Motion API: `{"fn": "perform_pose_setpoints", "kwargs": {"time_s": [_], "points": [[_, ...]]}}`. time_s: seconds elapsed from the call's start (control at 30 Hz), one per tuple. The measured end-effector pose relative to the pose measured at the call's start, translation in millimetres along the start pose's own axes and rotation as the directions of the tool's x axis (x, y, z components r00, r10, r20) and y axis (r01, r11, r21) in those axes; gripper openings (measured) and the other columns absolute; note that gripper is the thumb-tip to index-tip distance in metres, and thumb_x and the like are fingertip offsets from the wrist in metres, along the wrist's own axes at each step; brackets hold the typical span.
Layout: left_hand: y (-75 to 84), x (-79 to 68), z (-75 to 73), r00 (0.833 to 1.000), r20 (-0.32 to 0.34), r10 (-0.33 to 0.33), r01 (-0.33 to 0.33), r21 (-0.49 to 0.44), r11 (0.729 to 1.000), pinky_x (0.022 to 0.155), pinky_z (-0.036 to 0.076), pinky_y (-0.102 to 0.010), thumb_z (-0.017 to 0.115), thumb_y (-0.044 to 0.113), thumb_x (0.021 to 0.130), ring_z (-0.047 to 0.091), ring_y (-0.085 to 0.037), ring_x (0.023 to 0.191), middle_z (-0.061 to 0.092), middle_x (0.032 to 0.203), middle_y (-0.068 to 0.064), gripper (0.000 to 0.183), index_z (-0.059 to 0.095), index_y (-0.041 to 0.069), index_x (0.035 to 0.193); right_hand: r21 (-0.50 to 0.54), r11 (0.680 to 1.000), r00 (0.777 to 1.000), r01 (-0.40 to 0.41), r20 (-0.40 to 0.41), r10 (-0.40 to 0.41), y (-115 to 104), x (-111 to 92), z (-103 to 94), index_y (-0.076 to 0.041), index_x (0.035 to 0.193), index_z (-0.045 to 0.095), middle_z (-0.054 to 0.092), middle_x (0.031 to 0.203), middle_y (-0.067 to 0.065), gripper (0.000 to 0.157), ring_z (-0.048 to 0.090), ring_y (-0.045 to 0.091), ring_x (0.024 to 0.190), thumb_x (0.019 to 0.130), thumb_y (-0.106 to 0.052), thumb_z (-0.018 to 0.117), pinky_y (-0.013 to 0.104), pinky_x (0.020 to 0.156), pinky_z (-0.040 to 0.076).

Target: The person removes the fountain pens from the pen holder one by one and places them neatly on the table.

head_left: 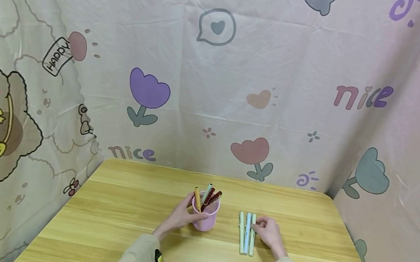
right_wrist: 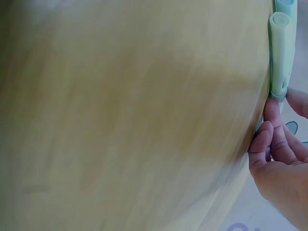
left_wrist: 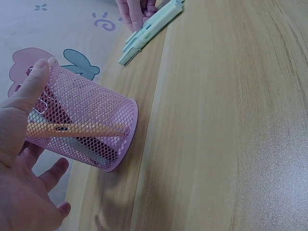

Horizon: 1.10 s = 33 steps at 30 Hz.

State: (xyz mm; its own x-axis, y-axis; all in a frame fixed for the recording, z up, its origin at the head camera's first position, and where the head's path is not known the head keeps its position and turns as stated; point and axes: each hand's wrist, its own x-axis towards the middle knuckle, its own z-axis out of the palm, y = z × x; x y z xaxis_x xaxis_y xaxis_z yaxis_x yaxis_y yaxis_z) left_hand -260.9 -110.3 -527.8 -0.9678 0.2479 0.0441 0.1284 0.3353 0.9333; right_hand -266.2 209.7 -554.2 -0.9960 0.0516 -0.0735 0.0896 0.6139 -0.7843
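From my remote seat I see the left hand (head_left: 182,214) with thumb and fingers wrapped round a pink mesh cup (head_left: 208,224); the cup stands upright on the surface (head_left: 133,201), long axis vertical, mouth up; inside it an orange pen (head_left: 197,198) tips its top leftward, while a mint pen (head_left: 206,193) and dark red pens (head_left: 209,196) slant rightward; to the cup's right I find a left pale green pen (head_left: 241,234), a blue pen (head_left: 247,235) and a right pale green pen (head_left: 252,243) lying flat, nearly parallel, long axes running near to far, far ends angled slightly left; the right hand (head_left: 270,232) has its fingers pinched on the right pale green pen, towards its far end.
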Motion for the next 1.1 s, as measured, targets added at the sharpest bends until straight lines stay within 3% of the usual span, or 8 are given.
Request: {"fn": "perform_pose_setpoints", "kwargs": {"time_s": [0.2,1.1], "points": [[0.1,0.2,0.3,1.0,0.0,0.001,-0.001,0.01,1.0,0.116,0.027,-0.074,0.082,0.028,0.085,0.037,-0.051,0.144,0.04,0.156,-0.029,0.091,0.03,0.009,0.157,-0.009,1.0,1.0,0.02,0.004,-0.019,0.4,-0.8,-0.2,0.005,0.115,0.067,0.067,0.096,0.014,0.033,0.059,0.02,0.085,0.09,-0.015,0.071,0.026,0.069,0.046],[0.5,0.2,0.2,1.0,-0.005,0.001,-0.001,0.016,1.0,0.116,0.024,-0.074,0.083,0.029,0.084,0.037,-0.051,0.144,0.04,0.156,-0.028,0.093,0.029,0.006,0.157,0.01,0.999,0.999,0.04,0.011,-0.04,1.4,-0.1,1.5,0.006,0.115,0.067,0.064,0.088,0.01,0.03,0.053,0.016,0.075,0.091,-0.013,0.069,0.023,0.061,0.042]]}}
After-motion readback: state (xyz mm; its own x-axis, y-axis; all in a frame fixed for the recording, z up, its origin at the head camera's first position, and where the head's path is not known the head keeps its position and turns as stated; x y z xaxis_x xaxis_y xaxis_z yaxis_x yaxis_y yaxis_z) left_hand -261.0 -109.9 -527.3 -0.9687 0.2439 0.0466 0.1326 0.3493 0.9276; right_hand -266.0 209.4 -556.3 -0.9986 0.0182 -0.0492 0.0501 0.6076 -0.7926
